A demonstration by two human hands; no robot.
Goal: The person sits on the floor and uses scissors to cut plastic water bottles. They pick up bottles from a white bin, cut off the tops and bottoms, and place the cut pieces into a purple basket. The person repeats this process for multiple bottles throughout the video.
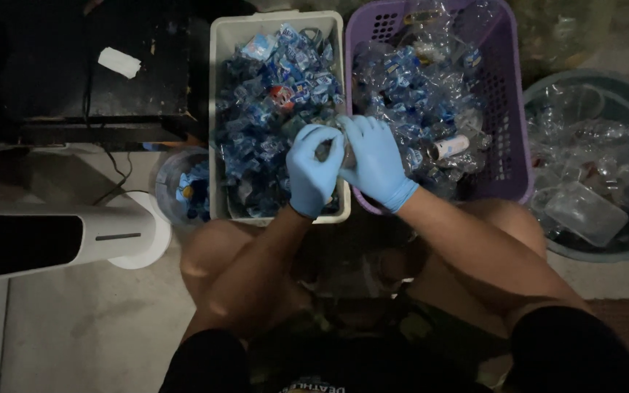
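Both gloved hands meet over the near rims where the white bin (220, 116) touches the purple basket (507, 109). Left hand (313, 169) and right hand (374, 161) each grip closed on one clear plastic bottle (338, 149), fingers curled, wrists angled inward.

Pale blue gloves are worn on the left hand (313, 177) and the right hand (374, 161). Just beyond the left hand, a white bin (220, 87) is filled with blue and clear wrappers (271, 102), one marked red. Beyond the right hand, a purple latticed basket (507, 109) is seen. Further right, a grey-green tub (620, 251) is filled with clear plastic. Camouflage-patterned shorts (343, 327) are worn below the hands.
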